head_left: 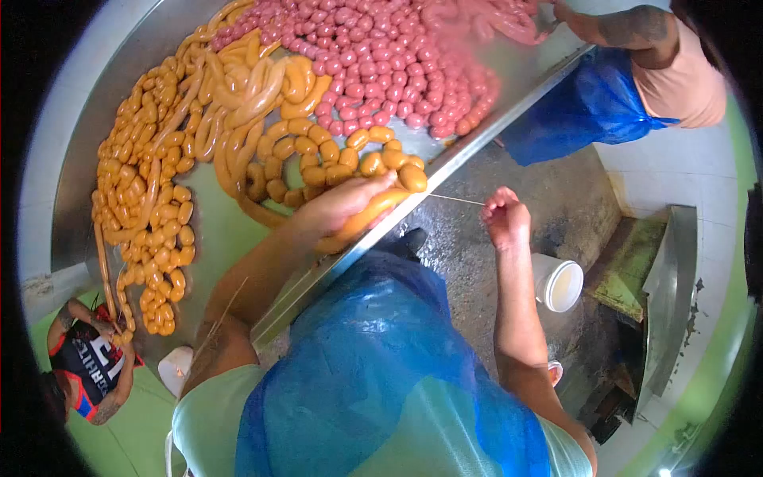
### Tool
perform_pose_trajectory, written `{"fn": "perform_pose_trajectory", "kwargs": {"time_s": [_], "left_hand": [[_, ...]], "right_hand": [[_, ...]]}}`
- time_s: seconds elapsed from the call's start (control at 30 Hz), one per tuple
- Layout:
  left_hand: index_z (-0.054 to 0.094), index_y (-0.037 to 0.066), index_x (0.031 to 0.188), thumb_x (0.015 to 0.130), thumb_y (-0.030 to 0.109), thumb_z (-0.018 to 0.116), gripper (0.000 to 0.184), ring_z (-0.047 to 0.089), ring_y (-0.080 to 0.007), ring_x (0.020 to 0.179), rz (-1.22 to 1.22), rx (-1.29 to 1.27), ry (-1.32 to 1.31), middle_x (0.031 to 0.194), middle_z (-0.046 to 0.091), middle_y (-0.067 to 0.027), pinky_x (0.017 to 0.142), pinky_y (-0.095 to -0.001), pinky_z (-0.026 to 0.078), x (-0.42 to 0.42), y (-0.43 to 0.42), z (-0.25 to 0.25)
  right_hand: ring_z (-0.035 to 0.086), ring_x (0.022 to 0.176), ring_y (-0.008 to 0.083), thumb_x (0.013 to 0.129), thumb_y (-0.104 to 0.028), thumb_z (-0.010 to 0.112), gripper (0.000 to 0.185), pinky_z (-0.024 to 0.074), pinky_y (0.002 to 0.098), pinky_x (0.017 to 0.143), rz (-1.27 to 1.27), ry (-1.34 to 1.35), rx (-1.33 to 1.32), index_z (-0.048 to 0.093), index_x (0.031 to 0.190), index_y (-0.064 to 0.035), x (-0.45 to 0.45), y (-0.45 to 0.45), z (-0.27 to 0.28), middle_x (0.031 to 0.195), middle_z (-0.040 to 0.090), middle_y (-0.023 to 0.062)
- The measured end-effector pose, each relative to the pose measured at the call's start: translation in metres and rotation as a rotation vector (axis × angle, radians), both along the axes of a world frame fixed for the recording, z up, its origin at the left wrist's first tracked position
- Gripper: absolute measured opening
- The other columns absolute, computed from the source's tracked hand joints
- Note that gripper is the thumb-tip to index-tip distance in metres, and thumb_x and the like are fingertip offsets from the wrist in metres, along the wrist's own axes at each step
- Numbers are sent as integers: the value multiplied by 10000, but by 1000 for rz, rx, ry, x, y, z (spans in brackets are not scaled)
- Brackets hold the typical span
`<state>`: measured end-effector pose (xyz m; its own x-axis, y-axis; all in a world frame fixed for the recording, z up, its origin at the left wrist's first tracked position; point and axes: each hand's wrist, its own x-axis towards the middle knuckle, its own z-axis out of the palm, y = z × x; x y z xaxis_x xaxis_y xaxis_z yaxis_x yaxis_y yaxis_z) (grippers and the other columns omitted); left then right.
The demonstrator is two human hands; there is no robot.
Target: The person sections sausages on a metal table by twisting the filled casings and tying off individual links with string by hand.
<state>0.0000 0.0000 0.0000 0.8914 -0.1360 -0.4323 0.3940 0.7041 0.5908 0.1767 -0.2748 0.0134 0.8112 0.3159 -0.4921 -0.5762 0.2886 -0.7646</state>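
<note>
At the table's near edge, my left hand [350,204] is closed round a smooth orange sausage rope [372,208]. Beyond its fingers, a chain of short tied orange sausage links [318,159] curls over the metal table. A thin pale string [457,198] stretches taut from the end link by my left hand to my right hand [507,219]. That hand is held out past the edge, fingers curled closed on the string. Long untied orange sausage lengths [246,87] lie just behind the chain.
Pink sausage links [381,63] are heaped at the back, orange ones [147,199] at the left. A person in a blue apron [588,95] stands at the right; another person [91,358] handles links at lower left. A white bucket [563,286] stands on the wet floor.
</note>
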Motion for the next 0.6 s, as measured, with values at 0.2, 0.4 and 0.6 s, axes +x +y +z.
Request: {"fn": "perform_pose_trajectory", "kwargs": {"time_s": [0.2, 0.4, 0.6], "left_hand": [[614, 22, 1072, 958, 383, 517, 390, 653, -427, 827, -215, 1163, -260, 902, 659, -258, 705, -479, 508, 22, -57, 26], [571, 10, 1105, 986, 331, 482, 353, 622, -262, 664, -198, 658, -140, 845, 643, -144, 615, -372, 493, -13, -67, 45], [598, 53, 887, 956, 273, 500, 251, 539, -118, 649, -116, 132, -135, 748, 573, -23, 603, -256, 428, -20, -30, 80]], "right_hand": [[617, 1003, 285, 743, 103, 518, 361, 500, 349, 835, 738, -1506, -750, 660, 1028, -69, -74, 57, 80, 1176, 600, 149], [650, 877, 195, 861, 12, 518, 193, 534, 334, 780, 758, 173, 159, 653, 998, -9, -76, 76, 45, 1015, 662, 93], [669, 864, 253, 892, -17, 564, 141, 520, 361, 807, 1074, -660, -515, 666, 989, -2, -75, 80, 81, 963, 700, 116]]}}
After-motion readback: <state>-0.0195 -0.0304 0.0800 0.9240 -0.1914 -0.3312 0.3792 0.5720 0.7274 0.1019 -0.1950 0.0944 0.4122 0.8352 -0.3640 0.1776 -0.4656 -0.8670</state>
